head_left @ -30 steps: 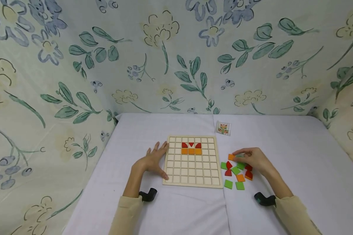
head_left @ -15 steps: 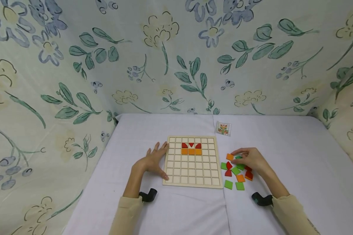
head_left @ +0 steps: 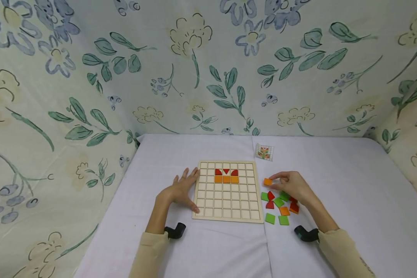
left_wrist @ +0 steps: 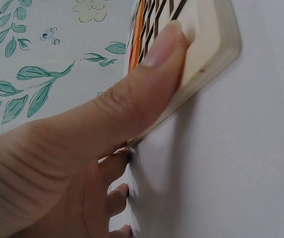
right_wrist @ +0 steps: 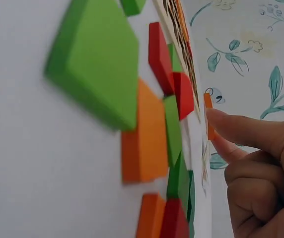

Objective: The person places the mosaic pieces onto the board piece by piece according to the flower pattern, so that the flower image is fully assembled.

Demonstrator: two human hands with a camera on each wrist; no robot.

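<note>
A pale wooden grid board [head_left: 226,201] lies on the white cloth, with a row of three orange squares [head_left: 226,179] and red pieces [head_left: 218,172] above them. My left hand [head_left: 179,191] spreads its fingers along the board's left side; the left wrist view shows the thumb [left_wrist: 159,64] resting on the corner of the frame. To the right of the board, my right hand [head_left: 295,187] pinches an orange square tile [head_left: 268,182] between thumb and index finger. In the right wrist view that orange tile [right_wrist: 209,116] appears edge-on, lifted off the cloth.
Loose green tiles [head_left: 270,218], red pieces [head_left: 270,204] and an orange tile [head_left: 284,211] lie right of the board, partly under the right hand. A small printed pattern card [head_left: 264,152] sits beyond the board's far right corner. Floral cloth [head_left: 226,77] hangs behind the table.
My right hand has moved left toward the board, carrying the orange tile away from the loose pieces. My left hand and the board have stayed in place.
</note>
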